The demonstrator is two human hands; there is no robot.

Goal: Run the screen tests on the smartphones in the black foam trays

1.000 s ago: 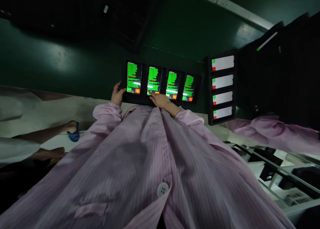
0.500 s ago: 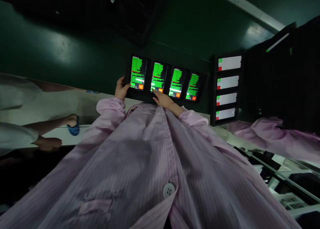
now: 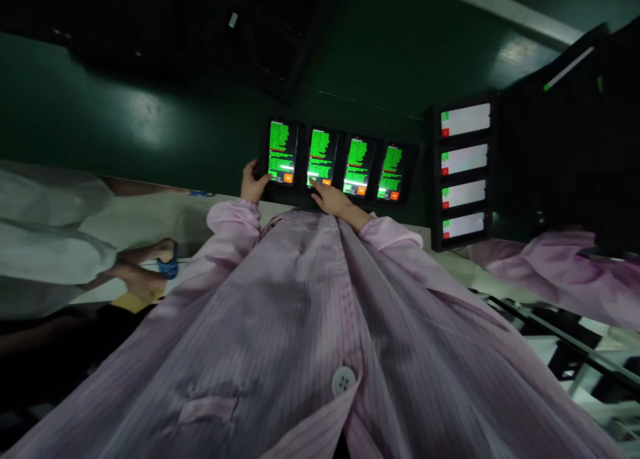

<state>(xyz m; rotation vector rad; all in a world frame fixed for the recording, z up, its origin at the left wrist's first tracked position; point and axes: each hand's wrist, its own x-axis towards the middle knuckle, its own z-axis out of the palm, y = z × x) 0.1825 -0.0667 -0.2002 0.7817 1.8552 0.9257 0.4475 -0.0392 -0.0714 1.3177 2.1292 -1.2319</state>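
Observation:
Several smartphones with green text and orange buttons on dark screens stand side by side in a black tray. My left hand grips the tray's left end, its thumb over the front edge beside the leftmost phone. My right hand lies palm down at the front of the tray, holding nothing. Its outstretched finger rests at the lower left of the second phone's screen. To the right are the third phone and the rightmost phone.
A second black tray at the right holds several phones with white screens. The green table stretches beyond, with a dark object at the back. Another person's pink sleeve is at the right; someone's blue shoe is at the left.
The whole view has shifted slightly, so the tray and hands appear a little farther right. Both hands keep their places on the tray and second phone. People at the left have moved.

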